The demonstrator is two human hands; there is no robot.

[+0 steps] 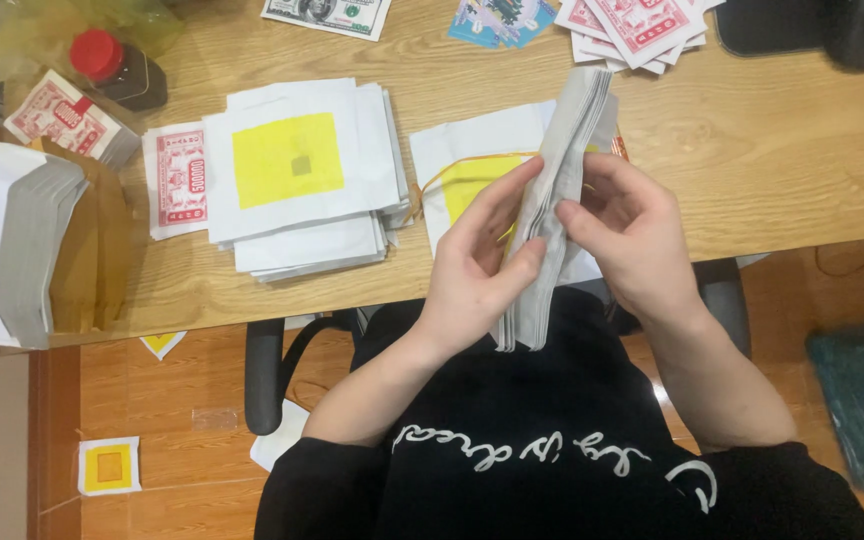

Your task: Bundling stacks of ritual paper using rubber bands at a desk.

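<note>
White paper stack [552,200] stands on edge above the wooden table [782,170], pinched between the fingers of the left hand [477,270] and right hand [632,240].

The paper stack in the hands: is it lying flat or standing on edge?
On edge. The paper stack stands nearly upright between the left hand and the right hand, sheet edges facing the camera, above the desk.

Red-white packet [64,117], table's left

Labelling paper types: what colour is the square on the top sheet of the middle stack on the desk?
Yellow, with a small darker patch at its centre, on the white top sheet. Head view.
</note>
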